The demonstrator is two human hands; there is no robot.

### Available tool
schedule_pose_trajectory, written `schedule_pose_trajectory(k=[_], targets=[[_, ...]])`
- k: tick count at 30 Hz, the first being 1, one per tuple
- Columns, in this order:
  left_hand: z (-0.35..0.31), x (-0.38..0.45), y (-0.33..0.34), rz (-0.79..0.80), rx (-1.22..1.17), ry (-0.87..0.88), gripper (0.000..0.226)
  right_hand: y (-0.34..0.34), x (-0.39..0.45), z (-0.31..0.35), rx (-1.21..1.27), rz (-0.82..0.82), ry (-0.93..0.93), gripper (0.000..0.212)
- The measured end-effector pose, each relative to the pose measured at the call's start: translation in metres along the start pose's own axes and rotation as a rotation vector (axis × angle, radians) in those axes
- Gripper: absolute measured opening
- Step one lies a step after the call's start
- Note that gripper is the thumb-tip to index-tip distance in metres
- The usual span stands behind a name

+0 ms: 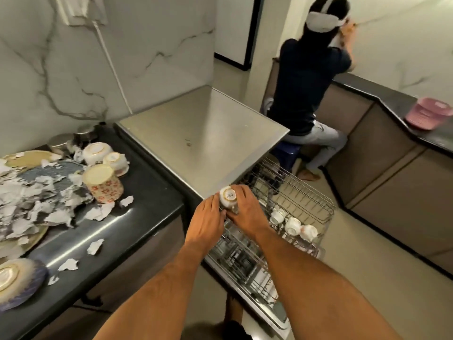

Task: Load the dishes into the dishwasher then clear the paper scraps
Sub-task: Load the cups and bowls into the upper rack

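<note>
The only readable writing is on the white cup (228,198) I hold upside down between both hands. Its round base faces up and carries a small printed mark in dark capital letters, turned sideways; it looks like "SHSTA", though the letters are small and I cannot be sure of each. A finer line of print beside it is too small to read. No other text shows anywhere.
</note>
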State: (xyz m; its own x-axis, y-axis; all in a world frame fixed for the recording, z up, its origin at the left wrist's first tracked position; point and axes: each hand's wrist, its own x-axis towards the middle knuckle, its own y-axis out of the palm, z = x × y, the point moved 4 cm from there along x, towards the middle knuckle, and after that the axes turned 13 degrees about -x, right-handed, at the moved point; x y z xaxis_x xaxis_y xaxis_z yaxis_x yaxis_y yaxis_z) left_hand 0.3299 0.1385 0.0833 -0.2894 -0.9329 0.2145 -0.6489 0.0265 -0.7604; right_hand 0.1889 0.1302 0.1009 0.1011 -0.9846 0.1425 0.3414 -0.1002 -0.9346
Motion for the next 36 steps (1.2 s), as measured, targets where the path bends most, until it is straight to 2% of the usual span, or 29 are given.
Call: schedule_pose_trajectory(k=[8, 16, 24, 27, 33, 36], targets=[[-0.034, 0.038, 0.099, 0.180, 0.000, 0.039, 0.056, 0.012, -0.010, -0.109, -0.006, 0.066, 0.167, 0.077], [-0.025, 0.096, 0.203, 0.322, -0.060, -0.094, 0.052, 0.067, 0.017, -0.211, -0.008, 0.212, 0.245, 0.083], [-0.004, 0.146, 0.295, 0.510, -0.161, -0.270, 0.062, 0.125, 0.044, -0.284, -0.047, 0.321, 0.247, 0.091], [0.007, 0.161, 0.320, 0.521, -0.162, -0.328, 0.064, 0.147, 0.055, -0.306, -0.081, 0.353, 0.276, 0.098], [0.019, 0.195, 0.349, 0.470, -0.086, -0.300, 0.064, 0.172, 0.088, -0.335, -0.071, 0.403, 0.341, 0.103], [0.029, 0.209, 0.364, 0.472, -0.069, -0.318, 0.066, 0.184, 0.101, -0.347, 0.012, 0.391, 0.389, 0.096]])
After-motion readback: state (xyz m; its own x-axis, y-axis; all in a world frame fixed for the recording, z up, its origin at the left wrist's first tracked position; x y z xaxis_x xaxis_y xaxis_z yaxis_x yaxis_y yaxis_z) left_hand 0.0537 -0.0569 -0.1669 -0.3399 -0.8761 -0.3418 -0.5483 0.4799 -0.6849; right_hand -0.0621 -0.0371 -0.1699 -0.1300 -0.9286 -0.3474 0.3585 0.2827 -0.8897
